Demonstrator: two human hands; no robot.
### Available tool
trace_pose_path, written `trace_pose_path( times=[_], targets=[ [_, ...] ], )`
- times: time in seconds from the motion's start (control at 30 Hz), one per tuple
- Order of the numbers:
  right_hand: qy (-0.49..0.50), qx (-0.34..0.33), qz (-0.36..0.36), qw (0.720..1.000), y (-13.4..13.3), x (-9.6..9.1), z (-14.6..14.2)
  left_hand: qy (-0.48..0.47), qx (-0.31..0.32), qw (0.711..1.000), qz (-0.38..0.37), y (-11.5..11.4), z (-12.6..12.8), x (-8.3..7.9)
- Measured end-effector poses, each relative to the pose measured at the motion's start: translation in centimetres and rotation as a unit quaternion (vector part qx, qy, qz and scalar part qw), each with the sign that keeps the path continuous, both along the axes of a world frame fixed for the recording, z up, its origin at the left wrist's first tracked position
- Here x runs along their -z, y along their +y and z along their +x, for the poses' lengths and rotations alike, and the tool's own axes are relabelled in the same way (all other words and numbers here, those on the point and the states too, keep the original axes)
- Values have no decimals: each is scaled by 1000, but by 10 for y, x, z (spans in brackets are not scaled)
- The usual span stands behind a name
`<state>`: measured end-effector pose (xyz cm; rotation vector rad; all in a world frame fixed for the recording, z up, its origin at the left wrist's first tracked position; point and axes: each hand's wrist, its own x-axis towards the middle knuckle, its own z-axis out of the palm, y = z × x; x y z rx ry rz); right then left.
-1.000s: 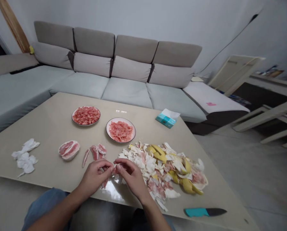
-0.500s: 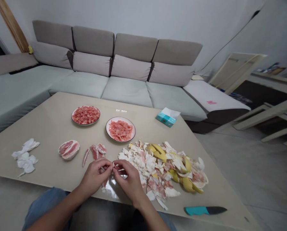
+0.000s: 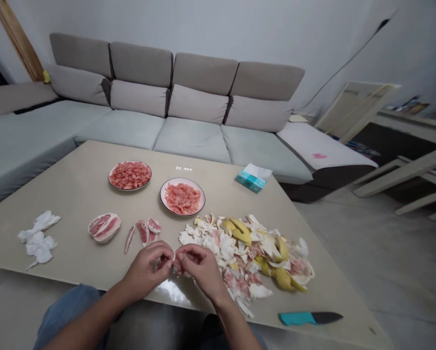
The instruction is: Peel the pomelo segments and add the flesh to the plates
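Observation:
My left hand (image 3: 147,270) and my right hand (image 3: 200,269) meet fingertip to fingertip over the near edge of the beige table (image 3: 75,189). Both are curled shut on a small pomelo segment (image 3: 174,258), mostly hidden by the fingers. Just beyond my left hand lie a few peeled pink segments (image 3: 144,231) and a larger pomelo chunk (image 3: 104,227). A heap of white and yellow peel (image 3: 247,255) spreads right of my right hand. Two plates of pink pulp, a left plate (image 3: 130,175) and a right plate (image 3: 182,196), stand farther back.
A teal-handled knife (image 3: 310,318) lies near the table's front right edge. Crumpled white tissues (image 3: 38,237) sit at the left, a teal tissue pack (image 3: 253,178) at the back right. A grey sectional sofa (image 3: 189,112) runs behind the table.
My hands have drawn slightly closer together and nearer the table's edge, still working the same segment. Nothing else has moved.

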<state>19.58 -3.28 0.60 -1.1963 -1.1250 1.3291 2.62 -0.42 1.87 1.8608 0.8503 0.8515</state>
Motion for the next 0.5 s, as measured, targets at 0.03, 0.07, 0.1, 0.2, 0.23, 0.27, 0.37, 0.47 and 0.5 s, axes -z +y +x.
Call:
trace_pose_path(
  times=[0.03, 0.07, 0.1, 0.2, 0.23, 0.27, 0.37, 0.47, 0.5],
  targets=[
    [22, 3, -8, 1000, 0, 0, 0, -9, -2, 1000, -9, 0, 1, 0],
    [35, 7, -12, 999, 0, 0, 1, -18, -5, 1000, -25, 0, 1, 0],
    [41, 14, -11, 999, 0, 0, 1, -27, -10, 998, -50, 0, 2, 1],
    [30, 31, 4, 999, -1, -2, 3, -64, -18, 984, -167, 2, 3, 5],
    [22, 34, 9, 999, -1, -2, 3, -75, -15, 975, -207, 3, 3, 7],
    [10, 36, 16, 999, -1, -2, 3, -85, -12, 967, -240, 4, 4, 9],
    [-39, 47, 55, 997, -1, -2, 3, -99, -11, 954, -283, 5, 5, 13],
    [-88, 58, 92, 990, -1, -3, -1, -96, -37, 960, -262, 5, 6, 14],
    [-92, 58, 92, 990, -1, -3, -2, -91, -46, 964, -246, 5, 6, 13]
  ],
)
